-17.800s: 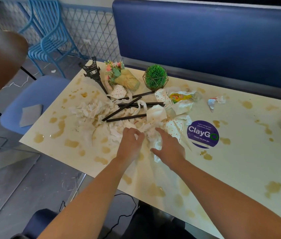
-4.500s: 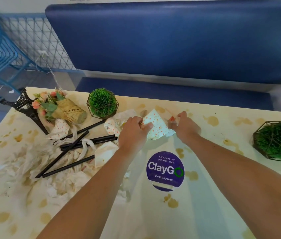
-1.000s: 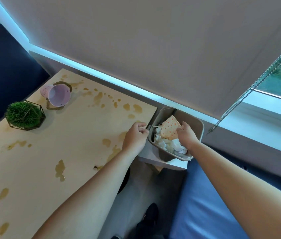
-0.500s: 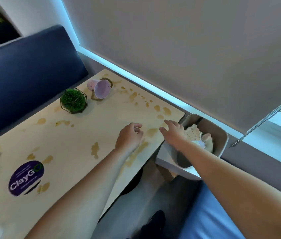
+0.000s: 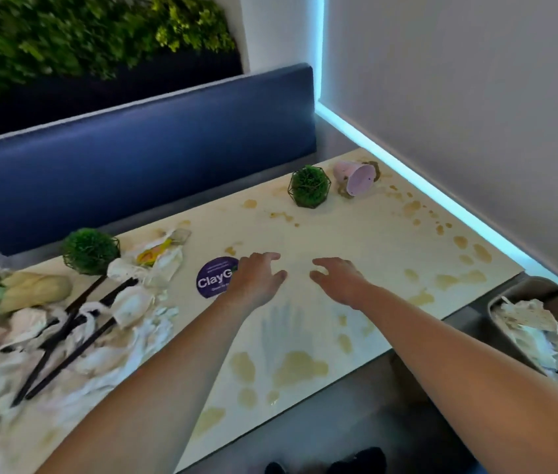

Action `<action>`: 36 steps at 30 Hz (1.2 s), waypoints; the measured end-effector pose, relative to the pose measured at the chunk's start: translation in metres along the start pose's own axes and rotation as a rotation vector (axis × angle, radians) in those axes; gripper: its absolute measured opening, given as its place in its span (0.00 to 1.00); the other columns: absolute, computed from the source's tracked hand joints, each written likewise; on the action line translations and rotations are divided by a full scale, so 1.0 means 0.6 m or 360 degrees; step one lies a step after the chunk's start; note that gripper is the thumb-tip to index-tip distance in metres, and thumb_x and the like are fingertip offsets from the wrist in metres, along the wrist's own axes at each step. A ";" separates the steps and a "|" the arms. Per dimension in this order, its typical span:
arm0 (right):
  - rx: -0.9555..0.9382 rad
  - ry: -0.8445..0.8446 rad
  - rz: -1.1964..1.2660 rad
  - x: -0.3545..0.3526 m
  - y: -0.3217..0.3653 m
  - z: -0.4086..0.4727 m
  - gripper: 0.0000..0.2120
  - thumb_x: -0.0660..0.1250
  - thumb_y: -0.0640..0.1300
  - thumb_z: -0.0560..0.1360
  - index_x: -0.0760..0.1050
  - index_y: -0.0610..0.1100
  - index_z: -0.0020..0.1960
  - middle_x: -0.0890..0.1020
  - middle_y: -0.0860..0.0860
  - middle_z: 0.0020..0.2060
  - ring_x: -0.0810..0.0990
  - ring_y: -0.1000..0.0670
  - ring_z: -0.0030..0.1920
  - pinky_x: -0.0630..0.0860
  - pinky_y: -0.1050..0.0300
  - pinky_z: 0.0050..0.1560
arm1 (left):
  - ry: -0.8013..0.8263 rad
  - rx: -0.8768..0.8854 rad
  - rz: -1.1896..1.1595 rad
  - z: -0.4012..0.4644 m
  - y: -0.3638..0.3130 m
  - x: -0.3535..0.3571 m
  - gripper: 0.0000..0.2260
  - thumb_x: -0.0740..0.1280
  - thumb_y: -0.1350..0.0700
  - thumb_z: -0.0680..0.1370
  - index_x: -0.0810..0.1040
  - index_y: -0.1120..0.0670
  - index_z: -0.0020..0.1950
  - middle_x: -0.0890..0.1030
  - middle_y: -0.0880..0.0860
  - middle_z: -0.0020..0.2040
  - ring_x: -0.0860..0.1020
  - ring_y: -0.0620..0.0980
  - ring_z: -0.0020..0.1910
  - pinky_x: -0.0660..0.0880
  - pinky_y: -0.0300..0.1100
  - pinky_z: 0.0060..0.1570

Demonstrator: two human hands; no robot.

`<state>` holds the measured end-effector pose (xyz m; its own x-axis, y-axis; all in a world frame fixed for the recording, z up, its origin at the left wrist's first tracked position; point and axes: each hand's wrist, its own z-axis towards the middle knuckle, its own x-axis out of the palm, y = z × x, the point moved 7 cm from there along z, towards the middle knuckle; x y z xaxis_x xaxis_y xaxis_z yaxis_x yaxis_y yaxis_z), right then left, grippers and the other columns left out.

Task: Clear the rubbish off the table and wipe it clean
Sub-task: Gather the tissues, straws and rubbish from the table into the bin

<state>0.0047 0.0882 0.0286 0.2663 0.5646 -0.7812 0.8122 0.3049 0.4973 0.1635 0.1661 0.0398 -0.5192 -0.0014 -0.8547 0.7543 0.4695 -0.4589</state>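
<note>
The cream table (image 5: 356, 234) is spotted with brown stains. Crumpled napkins and wrappers (image 5: 127, 313) lie heaped at its left, with several black straws (image 5: 65, 336) across them. A grey bin (image 5: 544, 330) beside the table's right end holds crumpled paper. My left hand (image 5: 257, 278) hovers over the table middle, next to the purple ClayGo sticker (image 5: 216, 277), fingers loosely spread and empty. My right hand (image 5: 335, 278) hovers just right of it, also empty with fingers relaxed.
Two green plant balls in wire frames (image 5: 308, 186) (image 5: 89, 251) stand along the far edge. A pink cup (image 5: 356, 174) lies tipped over at the far right corner. A flower bouquet (image 5: 14, 292) lies far left. A blue bench (image 5: 134, 155) runs behind the table.
My right hand left the bin and both hands moved over the table middle. The view swung left, bringing the rubbish heap into sight.
</note>
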 end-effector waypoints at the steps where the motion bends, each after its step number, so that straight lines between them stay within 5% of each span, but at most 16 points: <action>1: -0.0018 0.0013 0.0012 0.013 0.020 0.002 0.23 0.56 0.56 0.82 0.65 0.54 0.75 0.67 0.50 0.74 0.62 0.46 0.73 0.68 0.51 0.65 | -0.0018 -0.0029 -0.0031 -0.010 0.023 -0.012 0.21 0.63 0.44 0.80 0.69 0.47 0.72 0.73 0.53 0.68 0.69 0.56 0.67 0.72 0.52 0.62; 7: -0.0184 0.0175 0.0059 0.121 0.156 0.003 0.20 0.59 0.53 0.80 0.68 0.56 0.72 0.69 0.49 0.71 0.69 0.45 0.68 0.77 0.50 0.58 | -0.0145 -0.0240 -0.0090 -0.080 0.173 -0.069 0.21 0.63 0.46 0.79 0.70 0.46 0.72 0.73 0.53 0.68 0.68 0.58 0.68 0.70 0.53 0.63; 12: -0.0308 0.0250 0.0184 0.189 0.250 0.005 0.16 0.62 0.48 0.77 0.77 0.57 0.64 0.77 0.46 0.60 0.80 0.44 0.52 0.82 0.48 0.49 | -0.0209 -0.0368 -0.0157 -0.123 0.277 -0.093 0.19 0.64 0.47 0.79 0.71 0.47 0.70 0.73 0.55 0.64 0.68 0.56 0.67 0.67 0.48 0.63; 22: -0.0688 0.0519 -0.0041 0.299 0.375 0.025 0.17 0.63 0.47 0.80 0.73 0.50 0.68 0.74 0.46 0.66 0.76 0.46 0.60 0.76 0.51 0.57 | -0.0338 -0.0745 -0.0414 -0.206 0.427 -0.100 0.20 0.65 0.48 0.79 0.70 0.48 0.71 0.71 0.51 0.70 0.69 0.52 0.70 0.69 0.51 0.66; 26: -0.0920 0.0552 -0.0256 0.324 0.412 0.028 0.18 0.64 0.45 0.79 0.72 0.49 0.69 0.74 0.48 0.67 0.70 0.46 0.67 0.69 0.50 0.67 | -0.0355 -0.0844 -0.0353 -0.232 0.459 -0.101 0.19 0.65 0.52 0.79 0.72 0.47 0.71 0.73 0.50 0.69 0.72 0.52 0.68 0.71 0.52 0.65; 30: -0.1098 0.0561 -0.0414 0.355 0.435 0.026 0.20 0.64 0.44 0.78 0.70 0.53 0.69 0.72 0.50 0.66 0.65 0.47 0.68 0.70 0.50 0.65 | -0.0390 -0.0991 -0.0393 -0.258 0.489 -0.078 0.18 0.68 0.51 0.77 0.75 0.46 0.67 0.75 0.49 0.65 0.74 0.51 0.64 0.73 0.50 0.61; 36: -0.1520 0.0540 -0.1001 0.401 0.439 0.011 0.39 0.66 0.37 0.74 0.52 0.57 0.78 0.57 0.55 0.76 0.65 0.46 0.67 0.74 0.52 0.58 | -0.0426 -0.1028 -0.0345 -0.279 0.497 -0.049 0.17 0.68 0.52 0.77 0.74 0.44 0.66 0.75 0.47 0.63 0.71 0.48 0.65 0.73 0.48 0.61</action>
<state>0.2862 0.2995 -0.0307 -0.3076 0.2421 -0.9202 -0.0016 0.9670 0.2549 0.3365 0.4539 -0.0311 -0.4517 -0.3304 -0.8287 0.2150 0.8612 -0.4606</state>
